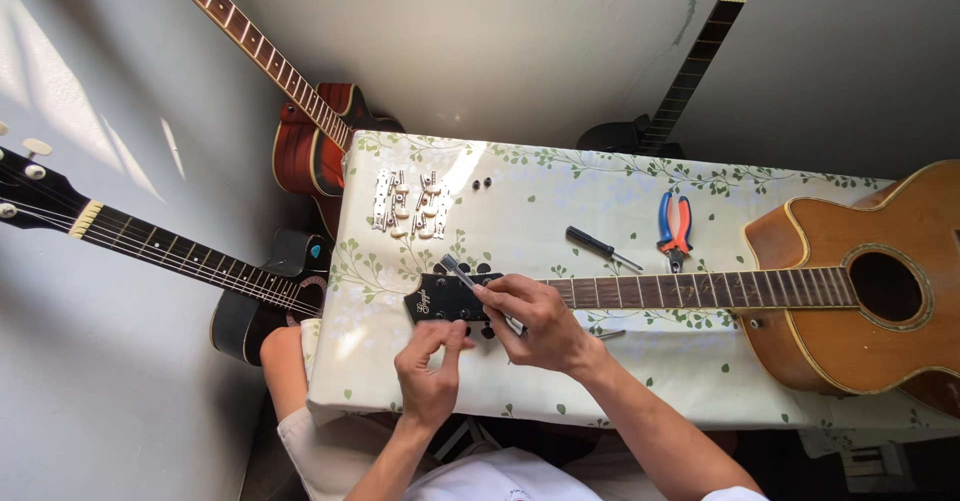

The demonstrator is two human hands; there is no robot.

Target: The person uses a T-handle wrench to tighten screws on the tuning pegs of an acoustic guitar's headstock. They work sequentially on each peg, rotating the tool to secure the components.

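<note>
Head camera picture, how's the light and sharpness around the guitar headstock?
Head view: sunlight glares on the tablecloth by the tuners, nearly white; the headstock lies in softer light, sharp, as are the left hand and right hand; straight table edges bow slightly, suggesting wide-angle distortion.

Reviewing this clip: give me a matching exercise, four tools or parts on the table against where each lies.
Things:
1. pliers
2. black-handled screwdriver
3. tuner sets
4. headstock

Places:
A. under the right hand, with the left hand beside it
B. far left part of the tablecloth
C. nearest the guitar body, above the neck
D. between pliers and headstock, above the neck

Pairs: 1-C, 2-D, 3-B, 4-A
</note>
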